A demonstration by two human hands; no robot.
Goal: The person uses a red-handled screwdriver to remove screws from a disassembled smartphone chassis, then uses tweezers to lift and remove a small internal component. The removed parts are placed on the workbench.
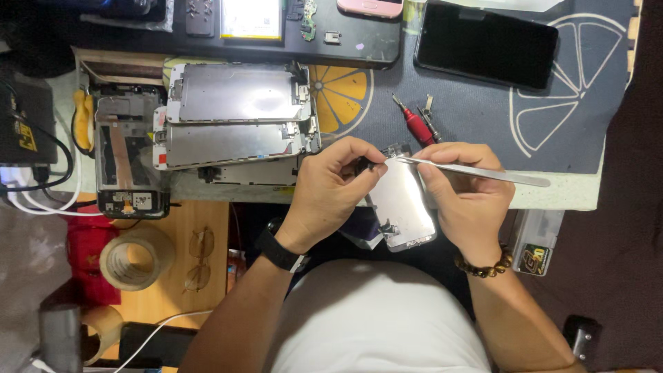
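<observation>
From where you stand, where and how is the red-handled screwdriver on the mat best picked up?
Pinch the red-handled screwdriver across its thick red handle from above: it lies flat on the mat, tip toward the far side, its near end close to the right hand.

Both hands meet at the surface's near edge: left hand [331,186] pinching (fingertips together), right hand [464,190] curled closed.

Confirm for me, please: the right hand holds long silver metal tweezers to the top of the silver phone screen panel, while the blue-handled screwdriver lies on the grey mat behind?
Not quite: the head view shows the screwdriver is red-handled. The right hand does hold long silver metal tweezers to the silver phone screen panel, with the grey mat behind.
</observation>
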